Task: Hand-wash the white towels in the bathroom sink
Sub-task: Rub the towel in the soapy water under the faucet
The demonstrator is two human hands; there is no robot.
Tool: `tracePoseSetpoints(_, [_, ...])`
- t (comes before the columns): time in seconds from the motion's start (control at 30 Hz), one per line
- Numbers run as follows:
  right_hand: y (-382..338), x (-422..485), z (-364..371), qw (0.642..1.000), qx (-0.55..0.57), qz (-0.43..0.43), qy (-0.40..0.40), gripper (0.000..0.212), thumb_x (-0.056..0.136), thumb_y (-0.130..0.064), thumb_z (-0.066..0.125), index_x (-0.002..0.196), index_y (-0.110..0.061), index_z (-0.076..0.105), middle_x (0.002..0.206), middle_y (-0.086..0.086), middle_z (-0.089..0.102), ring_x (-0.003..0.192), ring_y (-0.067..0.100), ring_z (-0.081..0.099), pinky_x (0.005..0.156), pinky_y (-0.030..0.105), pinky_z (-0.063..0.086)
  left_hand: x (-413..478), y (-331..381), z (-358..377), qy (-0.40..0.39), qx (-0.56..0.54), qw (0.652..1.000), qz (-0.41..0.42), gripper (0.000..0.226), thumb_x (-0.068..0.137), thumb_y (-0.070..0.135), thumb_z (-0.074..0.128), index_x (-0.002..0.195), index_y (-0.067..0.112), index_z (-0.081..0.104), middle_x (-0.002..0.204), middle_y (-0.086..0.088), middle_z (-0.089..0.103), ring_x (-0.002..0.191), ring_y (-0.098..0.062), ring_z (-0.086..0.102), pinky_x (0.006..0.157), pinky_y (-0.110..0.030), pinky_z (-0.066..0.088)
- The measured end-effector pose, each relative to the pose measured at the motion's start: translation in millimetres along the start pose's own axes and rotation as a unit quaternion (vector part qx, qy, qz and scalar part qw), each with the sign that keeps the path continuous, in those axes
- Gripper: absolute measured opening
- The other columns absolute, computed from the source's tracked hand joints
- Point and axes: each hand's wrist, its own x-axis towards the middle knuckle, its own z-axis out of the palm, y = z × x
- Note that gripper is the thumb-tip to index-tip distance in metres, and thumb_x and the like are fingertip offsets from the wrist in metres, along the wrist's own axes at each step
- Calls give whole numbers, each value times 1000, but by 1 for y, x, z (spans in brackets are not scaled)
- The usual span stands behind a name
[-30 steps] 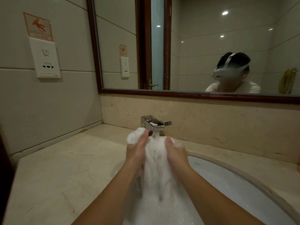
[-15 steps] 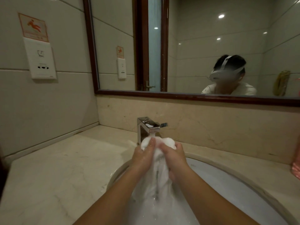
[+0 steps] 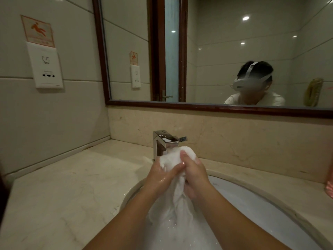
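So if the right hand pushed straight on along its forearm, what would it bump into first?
Probably the square chrome faucet: the right hand, gripping the bunched white towel, points at its spout, though the gap is hard to judge.

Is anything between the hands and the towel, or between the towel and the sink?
Nothing visible. The left hand and right hand grip the towel directly, bunched just below the faucet, and its lower part hangs into the sink.
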Motion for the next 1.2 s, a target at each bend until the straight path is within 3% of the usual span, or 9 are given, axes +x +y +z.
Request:
tracePoseSetpoints(0.1, [0, 5, -5, 1000, 7, 9, -5, 35, 102, -32, 69, 127, -8, 71, 111, 21, 78, 105, 40, 77, 102, 60, 57, 1, 0, -1, 36, -6, 999, 11, 55, 79, 56, 85, 121, 30, 60, 111, 7, 74, 100, -10, 72, 88, -38, 62])
tracePoseSetpoints(0.23, [7, 6, -5, 999, -32, 9, 7, 59, 78, -48, 82, 128, -20, 72, 113, 10, 80, 107, 32, 77, 103, 54, 58, 3, 10, -3, 86, 3, 996, 23, 11, 98, 33, 71, 90, 30, 64, 86, 10, 71, 82, -15, 70, 68, -32, 58])
tracePoseSetpoints(0.33, [9, 8, -2, 999, -12, 32, 11, 65, 65, -51, 84, 123, -24, 77, 115, 5, 80, 109, 30, 76, 105, 50, 57, 8, 9, -7, 122, 2, 992, 13, 15, 98, 25, 70, 84, 29, 67, 83, 13, 70, 82, -12, 68, 70, -27, 55])
tracePoseSetpoints(0.53, [4, 5, -4, 998, 14, 57, 39, 62, 65, -54, 81, 118, -24, 79, 112, 6, 81, 105, 32, 77, 105, 52, 56, 18, 3, -10, 174, -61, 983, -17, 21, 104, 35, 62, 110, 16, 69, 102, 1, 71, 91, -16, 65, 76, -28, 47])
tracePoseSetpoints(0.67, [13, 18, -6, 997, 5, 66, 43, 89, 54, -80, 76, 129, -32, 73, 127, 2, 76, 117, 30, 72, 108, 51, 54, 12, 2, -1, 132, -106, 985, -35, 27, 97, 51, 68, 108, 26, 67, 101, 3, 74, 93, -14, 70, 86, -39, 60])
tracePoseSetpoints(0.83, [7, 4, 0, 996, -14, 73, 41, 58, 87, -65, 66, 127, -24, 74, 112, 8, 81, 106, 31, 77, 103, 51, 58, 7, 2, 3, 72, -69, 994, -46, 55, 91, 62, 68, 122, 29, 37, 106, 9, 60, 104, -20, 65, 98, -48, 57])
tracePoseSetpoints(0.93, [9, 4, 2, 996, 6, 81, 44, 58, 92, -64, 62, 129, -20, 72, 112, 12, 80, 103, 33, 78, 97, 51, 61, 4, 3, 2, 58, -30, 998, -23, 60, 89, 62, 70, 123, 27, 35, 108, 11, 57, 98, -13, 62, 88, -36, 54])
tracePoseSetpoints(1.03, [5, 3, 4, 995, 25, 83, 46, 54, 103, -58, 57, 130, -13, 69, 112, 17, 79, 101, 35, 78, 88, 46, 63, 3, 6, -3, 65, -66, 996, -13, 38, 88, 57, 75, 104, 25, 60, 99, 10, 73, 90, -11, 72, 78, -30, 58])
tracePoseSetpoints(1.2, [7, 5, 6, 998, -35, 42, 27, 65, 85, -66, 69, 133, -24, 63, 119, 11, 76, 107, 33, 76, 97, 54, 61, 7, 5, -4, 126, -76, 989, -19, 23, 94, 49, 72, 97, 26, 66, 95, 5, 73, 85, -10, 69, 71, -28, 55])
